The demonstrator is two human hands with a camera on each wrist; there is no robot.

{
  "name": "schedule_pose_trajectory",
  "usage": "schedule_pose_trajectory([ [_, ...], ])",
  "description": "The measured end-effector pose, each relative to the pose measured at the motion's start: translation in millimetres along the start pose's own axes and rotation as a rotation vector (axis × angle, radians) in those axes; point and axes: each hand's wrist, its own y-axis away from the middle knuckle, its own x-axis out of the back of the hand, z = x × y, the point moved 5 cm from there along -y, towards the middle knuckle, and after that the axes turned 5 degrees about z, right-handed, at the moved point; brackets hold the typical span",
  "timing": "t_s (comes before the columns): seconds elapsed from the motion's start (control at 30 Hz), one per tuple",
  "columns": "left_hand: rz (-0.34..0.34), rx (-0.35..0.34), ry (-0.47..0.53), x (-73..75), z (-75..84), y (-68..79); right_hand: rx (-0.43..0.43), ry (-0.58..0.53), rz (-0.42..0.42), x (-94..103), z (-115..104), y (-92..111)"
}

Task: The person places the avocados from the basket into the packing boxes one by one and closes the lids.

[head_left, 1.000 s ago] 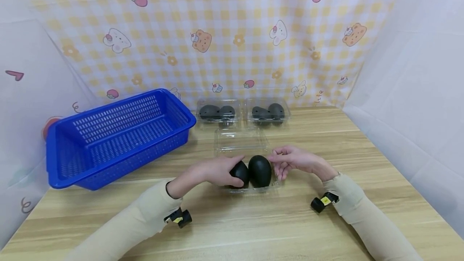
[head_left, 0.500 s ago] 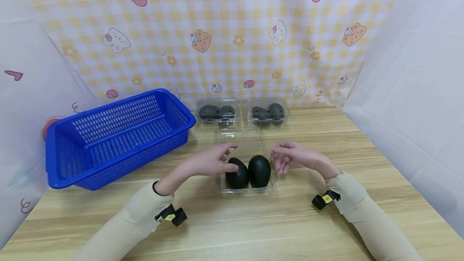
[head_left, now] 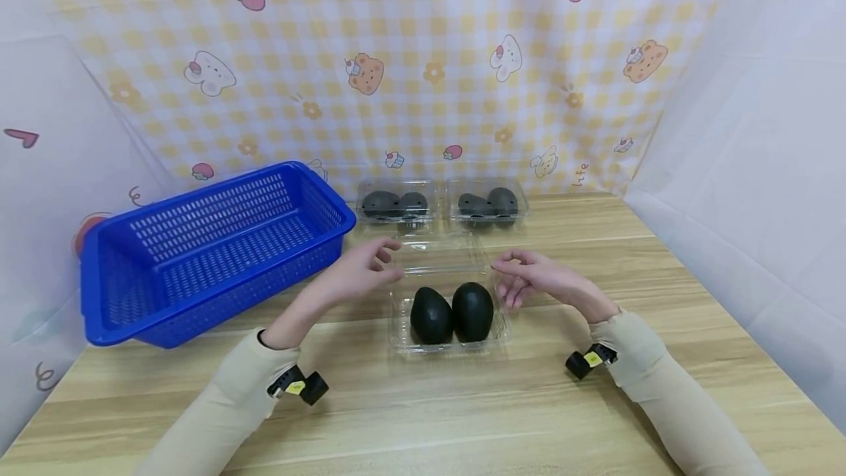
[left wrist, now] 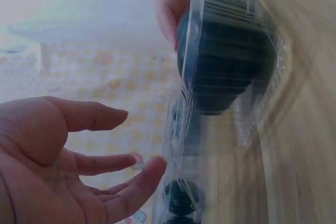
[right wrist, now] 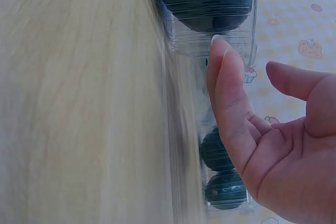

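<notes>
Two dark green avocados, the left one (head_left: 432, 316) and the right one (head_left: 472, 312), lie side by side in a clear plastic clamshell box (head_left: 402, 329). Its hinged lid (head_left: 441, 255) is folded back, away from the person. My left hand (head_left: 353, 270) hovers left of the lid, fingers apart and holding nothing; the left wrist view shows the gap between thumb and fingers. At the box's right side is my right hand (head_left: 540, 278). In the right wrist view its straight fingertips (right wrist: 218, 51) reach the box wall; whether they touch cannot be told.
Two closed clear boxes, the left one (head_left: 370, 191) and the right one (head_left: 456, 189), each with dark avocados inside, stand at the back against the checked cloth (head_left: 423, 109). A blue plastic basket (head_left: 244, 292) sits on the left of the wooden table (head_left: 423, 417).
My left hand has let go of the left avocado and drawn back up and to the left. My right hand has shifted slightly toward the lid along the box's right side.
</notes>
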Motion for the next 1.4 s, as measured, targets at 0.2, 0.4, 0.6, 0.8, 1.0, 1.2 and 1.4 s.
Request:
schedule_pose_trajectory([
  [0.2, 0.055, 0.056, 0.025, 5.6, -13.4, -4.9, 0.004, 0.000, 0.010, -0.5, -2, -2],
  [0.4, 0.050, 0.140, 0.089, 4.0, -34.3, -11.1, -0.004, 0.007, 0.016, -1.1, -2, -5],
  [0.6, -0.038, 0.167, 0.153, -3.5, -45.5, -15.8, -0.015, 0.001, 0.023, -3.9, -4, -8],
  [0.8, -0.078, 0.205, 0.282, -13.5, -51.6, -19.1, 0.022, 0.007, 0.007, -4.0, -4, -10],
  [1.0, -0.088, 0.212, 0.354, -15.8, -56.0, -20.6, 0.038, -0.011, -0.001, -2.9, -1, -10],
  [1.2, -0.104, 0.211, 0.394, -15.4, -55.5, -20.7, 0.035, -0.055, -0.004, -3.7, -3, -9],
  [1.4, -0.119, 0.227, 0.462, -15.3, -56.4, -19.7, 0.055, -0.047, -0.021, -5.6, -5, -7],
])
